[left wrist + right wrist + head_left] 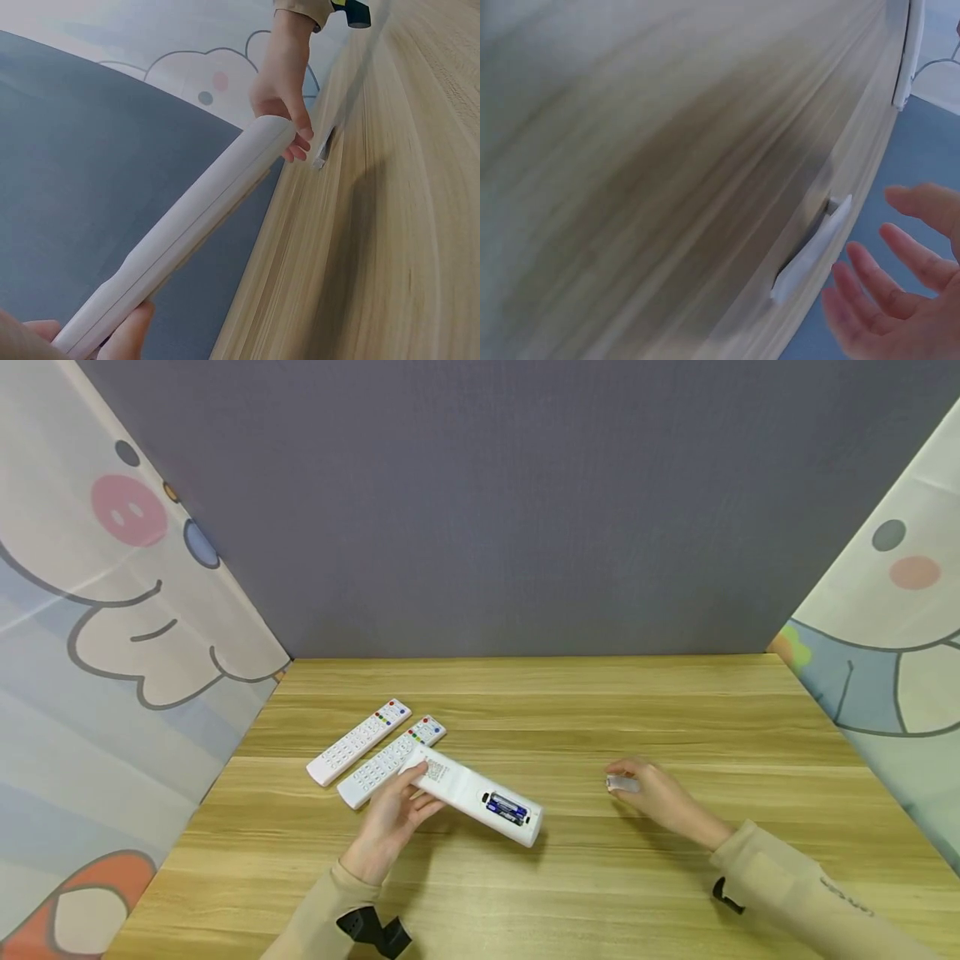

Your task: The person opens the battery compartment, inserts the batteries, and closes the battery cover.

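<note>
My left hand (390,817) grips a white remote control (457,785) by one end, its back turned up. The battery compartment is uncovered, and blue batteries (506,808) lie in it. In the left wrist view the remote (180,225) slants upward, held above the table. At the right, my right hand (660,791) is beside a small white battery cover (623,784). The right wrist view shows this cover (814,251) lying on the wood, with the fingers of my right hand (900,289) spread loosely near it and nothing between them.
Two more white remotes lie face up on the wooden table (300,860): one remote (358,742) farther left, the other remote (390,760) partly behind the held one. A dark grey panel (525,510) rises at the back. Printed cartoon sheets (135,635) hang at both sides.
</note>
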Demonstrator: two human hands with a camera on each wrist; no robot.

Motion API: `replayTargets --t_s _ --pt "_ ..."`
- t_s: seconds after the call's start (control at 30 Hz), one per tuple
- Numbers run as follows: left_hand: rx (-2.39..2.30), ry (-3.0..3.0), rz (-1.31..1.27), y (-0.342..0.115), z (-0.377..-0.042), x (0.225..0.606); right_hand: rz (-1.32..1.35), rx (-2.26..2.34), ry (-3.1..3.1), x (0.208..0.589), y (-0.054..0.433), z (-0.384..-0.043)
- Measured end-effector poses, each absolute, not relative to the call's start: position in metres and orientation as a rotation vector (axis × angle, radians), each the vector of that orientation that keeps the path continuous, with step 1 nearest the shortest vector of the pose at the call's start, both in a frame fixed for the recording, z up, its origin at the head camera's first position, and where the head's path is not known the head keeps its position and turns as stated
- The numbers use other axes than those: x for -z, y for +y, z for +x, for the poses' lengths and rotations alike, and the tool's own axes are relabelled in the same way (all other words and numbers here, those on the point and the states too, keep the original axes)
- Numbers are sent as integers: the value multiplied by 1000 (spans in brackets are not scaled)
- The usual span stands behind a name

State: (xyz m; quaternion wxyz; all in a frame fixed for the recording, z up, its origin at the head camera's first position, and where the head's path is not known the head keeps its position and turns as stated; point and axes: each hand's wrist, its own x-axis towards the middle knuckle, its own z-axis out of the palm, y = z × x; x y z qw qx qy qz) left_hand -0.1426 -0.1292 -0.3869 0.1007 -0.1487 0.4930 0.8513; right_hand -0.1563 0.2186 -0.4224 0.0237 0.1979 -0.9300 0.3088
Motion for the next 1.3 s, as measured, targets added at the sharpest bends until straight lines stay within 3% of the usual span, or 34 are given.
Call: replayTargets --t_s 1.3 --pt "-2529 1446 -456 -128 -141 386 631 -865 -2984 432 226 -174"
